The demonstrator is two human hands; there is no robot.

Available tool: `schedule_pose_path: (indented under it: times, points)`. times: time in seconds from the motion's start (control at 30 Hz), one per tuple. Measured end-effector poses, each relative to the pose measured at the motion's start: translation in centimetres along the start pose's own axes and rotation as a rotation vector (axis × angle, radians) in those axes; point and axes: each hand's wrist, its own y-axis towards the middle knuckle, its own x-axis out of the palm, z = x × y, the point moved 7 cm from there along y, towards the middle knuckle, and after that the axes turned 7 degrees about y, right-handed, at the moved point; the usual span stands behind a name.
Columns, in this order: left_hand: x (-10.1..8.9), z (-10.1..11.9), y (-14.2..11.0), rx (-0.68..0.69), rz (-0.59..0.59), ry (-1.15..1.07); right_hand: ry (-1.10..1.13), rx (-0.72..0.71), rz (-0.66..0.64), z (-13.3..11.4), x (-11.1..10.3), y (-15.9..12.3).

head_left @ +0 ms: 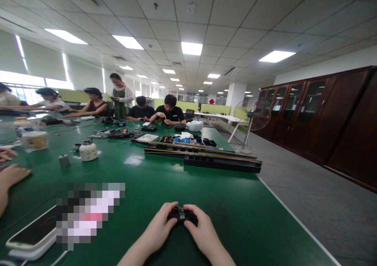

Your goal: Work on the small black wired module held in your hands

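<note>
Just above the green tabletop, a small black device with a silvery or glassy patch in its middle is held between both hands. My left hand grips its left end, thumb at the near side and fingers at the far side. On the right end, my right hand pinches it the same way. The device's exact kind cannot be made out, and its ends are covered by my fingers.
A phone lies at the near left beside a pixelated patch. Another person's hand rests at the left edge. A white jar and grey cylinder stand farther back. Long black rails with thin rods lie across the table.
</note>
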Motion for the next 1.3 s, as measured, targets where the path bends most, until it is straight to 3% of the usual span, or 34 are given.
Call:
schedule_pose_path:
  times: [0.3, 0.43, 0.7, 1.0, 1.3]
  points:
    - [1.2, -0.6, -0.1, -0.252, 0.028, -0.901, 0.132, -0.042, 0.075, -0.5, -0.5, 0.1]
    - [3.0, 0.0, -0.6, -0.43, -0.092, -1.2, 0.161, -0.066, 0.112, -1.0, -0.7, -0.1]
    - [3.4, 0.6, -0.8, -0.45, -0.155, -1.34, 0.121, -0.122, 0.106, -2.3, -0.5, -0.6]
    - [3.5, 1.8, -1.0, -0.337, -0.285, -1.457, 0.053, -0.192, 0.129, -2.7, -0.4, -0.8]
    - [3.3, 2.0, -1.0, -0.324, -0.322, -1.483, 0.019, -0.15, 0.162, -2.6, -0.6, -0.7]
